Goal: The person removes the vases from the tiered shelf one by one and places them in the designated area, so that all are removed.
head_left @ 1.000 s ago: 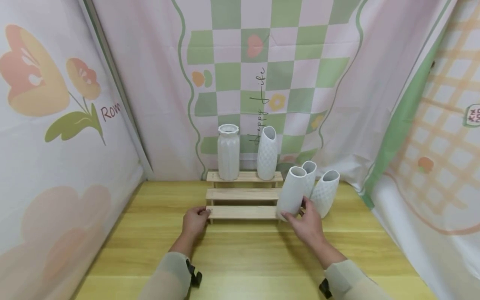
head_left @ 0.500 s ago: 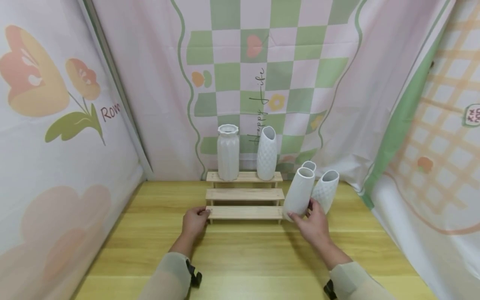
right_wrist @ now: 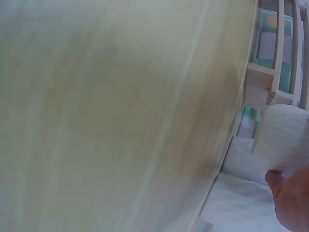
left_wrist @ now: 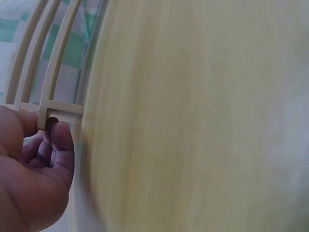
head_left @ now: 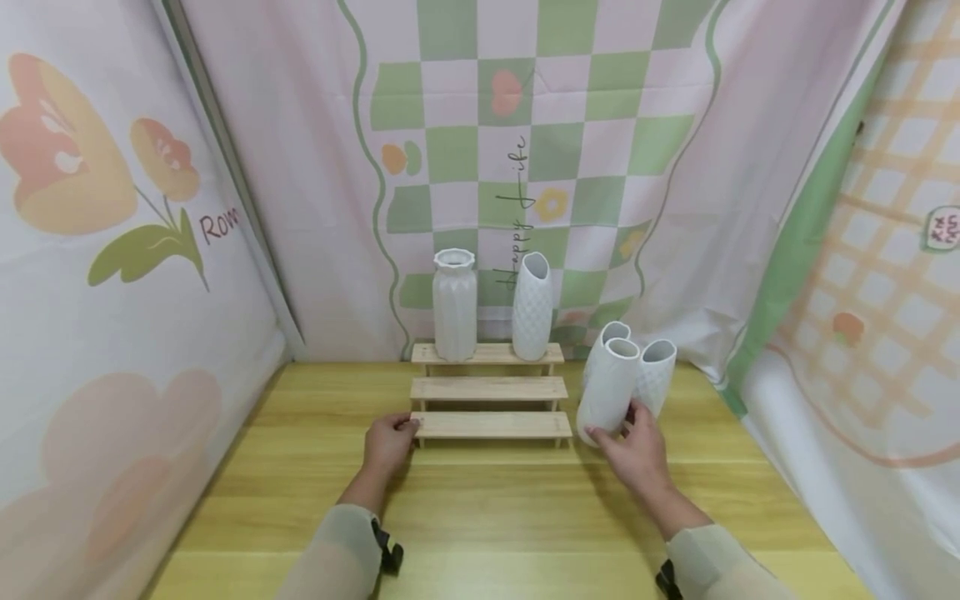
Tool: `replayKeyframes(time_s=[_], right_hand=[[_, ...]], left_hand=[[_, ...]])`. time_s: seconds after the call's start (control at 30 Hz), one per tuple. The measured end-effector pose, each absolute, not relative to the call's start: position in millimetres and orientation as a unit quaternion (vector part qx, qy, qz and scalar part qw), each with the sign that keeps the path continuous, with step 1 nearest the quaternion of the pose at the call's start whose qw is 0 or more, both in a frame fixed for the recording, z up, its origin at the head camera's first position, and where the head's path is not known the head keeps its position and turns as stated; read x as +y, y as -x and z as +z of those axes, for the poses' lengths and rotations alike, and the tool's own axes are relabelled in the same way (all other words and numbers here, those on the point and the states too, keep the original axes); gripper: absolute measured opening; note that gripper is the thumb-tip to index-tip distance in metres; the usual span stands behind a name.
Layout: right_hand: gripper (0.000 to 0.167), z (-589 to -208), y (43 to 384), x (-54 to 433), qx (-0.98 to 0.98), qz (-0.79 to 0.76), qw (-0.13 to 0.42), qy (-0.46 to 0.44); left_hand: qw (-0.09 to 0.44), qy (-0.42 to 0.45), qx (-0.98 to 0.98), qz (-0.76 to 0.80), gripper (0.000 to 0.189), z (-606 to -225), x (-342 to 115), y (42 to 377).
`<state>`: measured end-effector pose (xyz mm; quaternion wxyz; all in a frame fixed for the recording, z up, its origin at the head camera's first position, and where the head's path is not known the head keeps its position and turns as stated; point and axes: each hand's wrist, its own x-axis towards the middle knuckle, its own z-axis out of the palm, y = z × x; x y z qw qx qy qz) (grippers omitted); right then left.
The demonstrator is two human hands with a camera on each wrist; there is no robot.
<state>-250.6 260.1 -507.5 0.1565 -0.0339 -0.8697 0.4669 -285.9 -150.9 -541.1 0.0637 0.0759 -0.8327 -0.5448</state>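
My left hand [head_left: 389,447] pinches the left end of the lowest board of a three-step wooden display stand [head_left: 491,425]. In the left wrist view, thumb and fingers close on the board's corner beside its leg. My right hand [head_left: 637,448] grips a smooth white vase [head_left: 609,392] low on its body, just off the stand's right end. The vase leans a little to the right, and in the right wrist view its base [right_wrist: 280,135] overlaps the area beside the stand's end.
On the top step stand a fluted white vase [head_left: 455,308] and a diamond-textured white vase [head_left: 532,310]. Two more white vases stand behind the held one: one [head_left: 596,354] mostly hidden, the other [head_left: 657,379] to its right. A patterned curtain [head_left: 555,150] backs the wooden table [head_left: 480,508].
My right hand has moved right with the vase, away from overlapping the stand's lower boards to beside its end. My left hand has stayed on the stand.
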Motion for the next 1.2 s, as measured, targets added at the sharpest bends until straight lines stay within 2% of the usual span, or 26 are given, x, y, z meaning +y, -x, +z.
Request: replayKeyframes(time_s=[0.73,1.2], right_hand=[[0.088,-516.2,262.4,258.3,-0.895,0.416,0.156,0.039],[0.093,-516.3,269.2,259.0,-0.899,0.415,0.131,0.053]], left_hand=[[0.070,-0.073,-0.840,-0.533,0.035,-545.4,-153.1,289.3],[0.064,-0.074,-0.839,-0.535,0.034,-546.8,-153.5,291.1]])
